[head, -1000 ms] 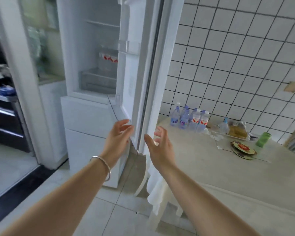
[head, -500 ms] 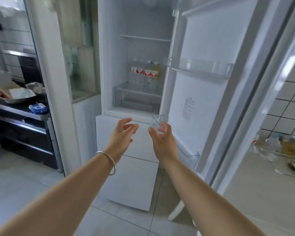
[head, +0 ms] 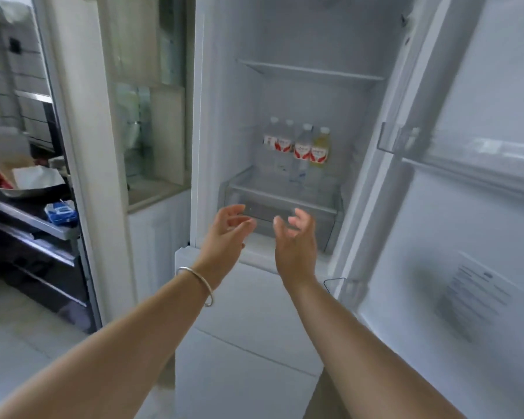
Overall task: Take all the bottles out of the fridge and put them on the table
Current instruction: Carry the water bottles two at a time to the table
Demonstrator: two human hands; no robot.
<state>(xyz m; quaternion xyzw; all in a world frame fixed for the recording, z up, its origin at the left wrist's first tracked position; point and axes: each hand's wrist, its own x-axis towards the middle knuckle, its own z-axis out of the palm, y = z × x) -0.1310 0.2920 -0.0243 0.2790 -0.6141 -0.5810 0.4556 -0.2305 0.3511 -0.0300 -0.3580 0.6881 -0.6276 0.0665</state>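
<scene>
The white fridge [head: 224, 116] stands open in front of me. Several plastic bottles with red and white labels [head: 297, 146] stand in a row at the back of its lower shelf; the rightmost bottle [head: 320, 148] holds a yellowish drink. My left hand [head: 227, 228], with a silver bangle on the wrist, and my right hand [head: 297, 237] reach side by side toward the shelf's front edge, palms facing each other. Both hold nothing, their fingers loosely spread, and they stay short of the bottles. The table is out of view.
The open fridge door [head: 466, 237] with clear door bins [head: 406, 140] fills the right side. A glass shelf [head: 312, 72] spans the fridge above the bottles. A clear drawer [head: 282, 204] sits under them. At left stand a white pillar [head: 82, 146] and a dark counter [head: 28, 219] with a bowl.
The view swung left from the table to the fridge and closed in. Both empty hands rose and moved forward toward the lower shelf.
</scene>
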